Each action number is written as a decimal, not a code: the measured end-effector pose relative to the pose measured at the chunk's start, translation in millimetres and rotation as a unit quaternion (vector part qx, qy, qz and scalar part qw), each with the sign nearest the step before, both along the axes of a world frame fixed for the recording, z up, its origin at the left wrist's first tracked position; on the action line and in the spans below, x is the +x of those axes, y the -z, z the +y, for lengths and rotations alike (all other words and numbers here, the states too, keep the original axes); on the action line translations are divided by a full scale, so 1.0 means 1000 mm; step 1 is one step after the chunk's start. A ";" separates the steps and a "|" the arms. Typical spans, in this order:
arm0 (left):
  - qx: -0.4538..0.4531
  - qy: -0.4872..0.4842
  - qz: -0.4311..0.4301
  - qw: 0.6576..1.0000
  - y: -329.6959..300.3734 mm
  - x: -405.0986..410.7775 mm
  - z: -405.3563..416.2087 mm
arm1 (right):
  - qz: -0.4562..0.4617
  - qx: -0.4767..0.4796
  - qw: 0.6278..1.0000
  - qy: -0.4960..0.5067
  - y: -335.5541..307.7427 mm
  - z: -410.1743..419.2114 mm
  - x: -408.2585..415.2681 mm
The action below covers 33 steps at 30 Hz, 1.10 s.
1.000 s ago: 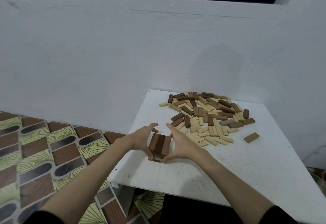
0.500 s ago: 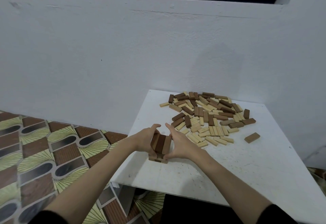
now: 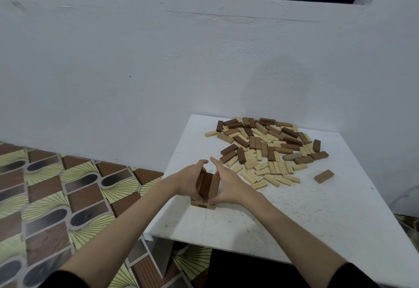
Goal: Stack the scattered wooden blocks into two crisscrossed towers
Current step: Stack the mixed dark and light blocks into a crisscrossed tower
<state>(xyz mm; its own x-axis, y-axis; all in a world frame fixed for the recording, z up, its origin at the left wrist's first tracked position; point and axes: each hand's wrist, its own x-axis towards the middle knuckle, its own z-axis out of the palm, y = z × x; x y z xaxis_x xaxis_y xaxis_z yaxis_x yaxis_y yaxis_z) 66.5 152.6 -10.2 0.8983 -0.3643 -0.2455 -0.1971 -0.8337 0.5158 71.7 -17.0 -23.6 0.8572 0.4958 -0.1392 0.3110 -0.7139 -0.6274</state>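
My left hand [image 3: 189, 180] and right hand [image 3: 226, 183] press flat against opposite sides of the small tower [image 3: 207, 189], fingers straight, squeezing its top three brown blocks together. The tower stands near the table's [image 3: 317, 219] front-left corner. The loose pile of blocks [image 3: 267, 149] lies at two o'clock from it, one stray brown block [image 3: 323, 176] off at three o'clock.

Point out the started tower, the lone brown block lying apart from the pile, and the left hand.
started tower [image 3: 206, 184], head view, top layer's middle block
lone brown block [image 3: 324, 176], head view, its top face
left hand [image 3: 189, 180], head view, back of the hand
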 end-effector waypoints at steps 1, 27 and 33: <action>-0.002 -0.001 0.001 1.000 0.000 0.000 0.000 | 0.002 0.001 1.000 0.001 0.000 0.000 0.000; -0.112 -0.182 0.200 0.956 -0.041 0.002 0.030 | 0.183 0.077 0.966 0.168 -0.066 -0.017 0.002; -0.219 -0.251 0.333 0.882 -0.050 -0.002 0.017 | 0.423 0.286 0.821 0.254 -0.073 0.001 -0.004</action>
<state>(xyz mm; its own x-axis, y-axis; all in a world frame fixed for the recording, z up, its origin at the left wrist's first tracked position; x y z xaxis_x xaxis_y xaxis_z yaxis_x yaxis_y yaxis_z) 64.4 169.3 39.5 0.6833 -0.1527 -0.7140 0.6079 -0.4226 0.6721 67.6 -15.7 49.8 0.6902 0.2951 -0.6607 -0.6560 -0.1302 -0.7434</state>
